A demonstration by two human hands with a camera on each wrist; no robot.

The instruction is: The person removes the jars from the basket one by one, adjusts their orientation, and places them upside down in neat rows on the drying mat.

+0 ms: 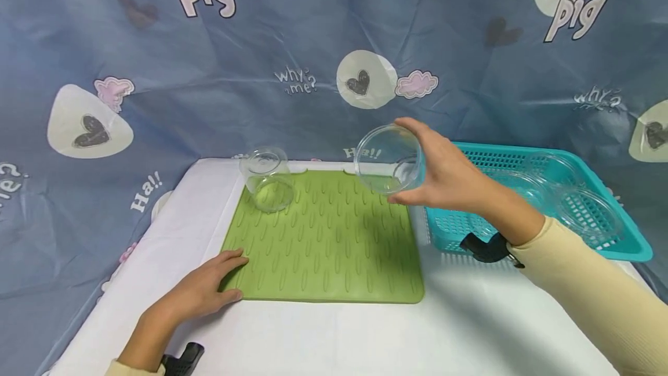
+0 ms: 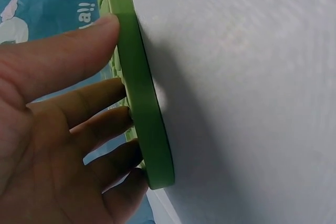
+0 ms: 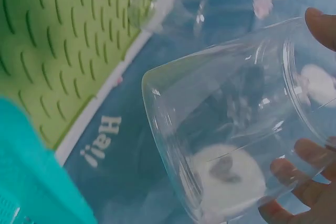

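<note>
My right hand (image 1: 449,170) grips a clear plastic tub (image 1: 383,161) by its side, thumb and fingers on opposite sides. The tub is tilted, above the far right part of a green ridged mat (image 1: 334,242). In the right wrist view its transparent wall (image 3: 226,114) fills the middle, with fingertips wrapped round one end. A second clear tub (image 1: 268,184) stands at the mat's far left corner. My left hand (image 1: 195,289) rests at the mat's near left corner, its fingers extended over the surface. The left wrist view shows that thumb and fingertips against the mat's edge (image 2: 144,108).
To the right of the mat sits a turquoise perforated basket (image 1: 566,158) holding several clear tubs (image 1: 590,213). White cloth (image 1: 313,335) covers the table. Behind it hangs a blue printed sheet (image 1: 292,33), close to the far edge.
</note>
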